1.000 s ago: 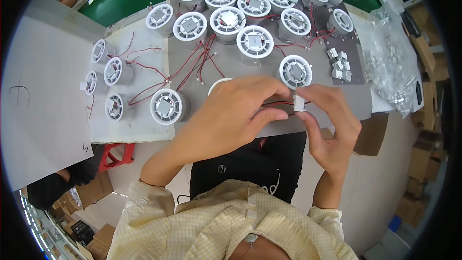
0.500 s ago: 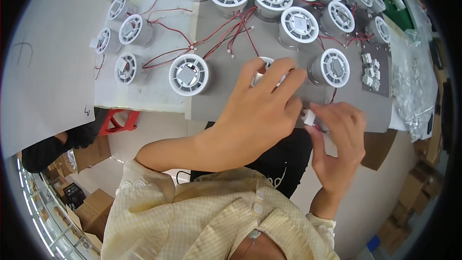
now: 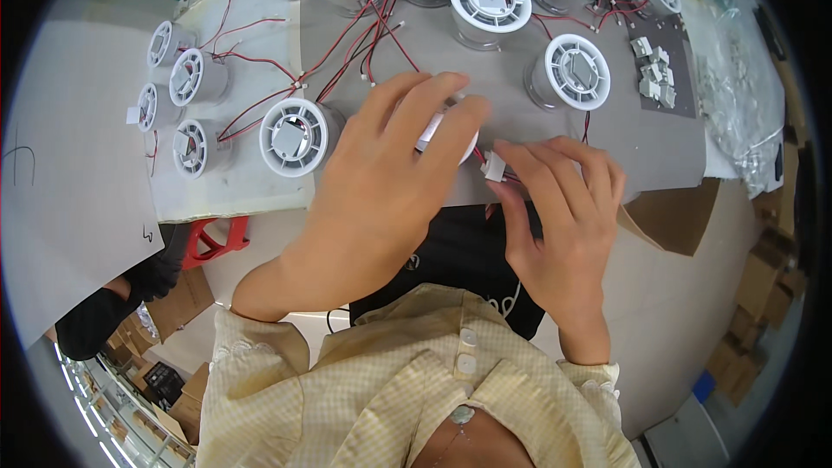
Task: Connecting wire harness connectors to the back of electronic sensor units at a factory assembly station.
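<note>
Evidently, in the head view, a white round housing [image 3: 431,132] is partly covered by the left hand [image 3: 381,165], whose fingers are spread across its face; the thumb is hidden, so whether it is firmly gripped cannot be told. Just to the right of that housing, near the front edge of the desk [image 3: 646,152], a small white block [image 3: 494,167] is pinched between the thumb and fingers of the right hand [image 3: 559,195], which are narrowed onto it. Red wire [image 3: 479,154] is seen between the housing and the block. To the left of the housing, a ribbed white unit [image 3: 296,137] is set, with smaller units [image 3: 198,78] placed farther left. Beyond the housing and to its right, a lone unit [image 3: 572,74] is stood; farther right, a heap of white blocks [image 3: 656,74] is laid, and a clear plastic bag [image 3: 741,95] is placed past it.
</note>
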`<action>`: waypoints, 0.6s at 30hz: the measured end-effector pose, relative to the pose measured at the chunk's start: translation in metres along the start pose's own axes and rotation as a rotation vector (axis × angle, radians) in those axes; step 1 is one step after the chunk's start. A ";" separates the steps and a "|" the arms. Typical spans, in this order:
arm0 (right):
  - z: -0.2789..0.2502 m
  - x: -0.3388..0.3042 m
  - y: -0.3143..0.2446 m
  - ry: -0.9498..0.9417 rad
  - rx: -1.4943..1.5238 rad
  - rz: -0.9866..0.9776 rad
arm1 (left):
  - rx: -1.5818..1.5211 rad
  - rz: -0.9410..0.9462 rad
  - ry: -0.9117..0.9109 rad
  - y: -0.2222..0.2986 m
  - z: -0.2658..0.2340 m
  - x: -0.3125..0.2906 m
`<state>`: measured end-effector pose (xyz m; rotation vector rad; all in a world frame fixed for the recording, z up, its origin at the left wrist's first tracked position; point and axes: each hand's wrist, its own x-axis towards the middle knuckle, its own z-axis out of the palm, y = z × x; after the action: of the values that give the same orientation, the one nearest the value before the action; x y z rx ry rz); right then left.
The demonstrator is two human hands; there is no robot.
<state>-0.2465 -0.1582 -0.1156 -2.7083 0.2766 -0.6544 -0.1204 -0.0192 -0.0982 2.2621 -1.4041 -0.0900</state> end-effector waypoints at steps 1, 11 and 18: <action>0.002 0.002 0.000 0.001 -0.001 0.002 | -0.086 0.025 0.002 -0.002 -0.002 0.000; 0.003 0.005 0.003 0.013 0.276 0.020 | -0.334 0.055 0.068 -0.010 0.006 -0.010; 0.006 0.003 -0.001 -0.028 0.268 0.071 | -0.410 0.096 0.128 -0.017 0.019 -0.015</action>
<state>-0.2411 -0.1568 -0.1188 -2.4381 0.2567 -0.5870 -0.1188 -0.0071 -0.1253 1.8306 -1.2894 -0.1815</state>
